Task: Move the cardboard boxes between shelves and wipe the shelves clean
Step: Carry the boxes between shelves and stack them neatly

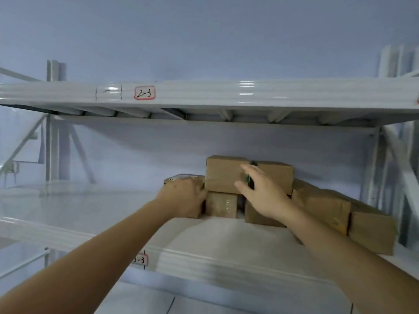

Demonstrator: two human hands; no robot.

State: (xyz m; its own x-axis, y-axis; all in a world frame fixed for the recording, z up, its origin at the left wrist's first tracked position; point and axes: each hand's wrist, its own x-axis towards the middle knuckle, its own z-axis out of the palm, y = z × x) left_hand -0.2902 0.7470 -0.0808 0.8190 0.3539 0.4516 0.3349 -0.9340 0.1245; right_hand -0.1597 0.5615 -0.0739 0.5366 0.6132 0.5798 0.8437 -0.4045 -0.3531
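Boxes (pixel 226 174) stacked on shelf (pixel 90 207), both hands (pixel 183 196) reaching.

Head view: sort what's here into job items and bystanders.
Job:
- boxes on the shelf
- left hand, on the leftmost box
- right hand, reaching for the top boxes
- upper shelf

Bystanders:
- label 2-3
- label by the shelf edge
- wall

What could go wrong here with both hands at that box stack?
1. The upper box sits on a smaller lower box; pulling it with only the open right hand could tip it forward.
2. The left hand on the leftmost box may nudge the stack.
3. The rightmost box sits near the shelf front edge and could slide off.
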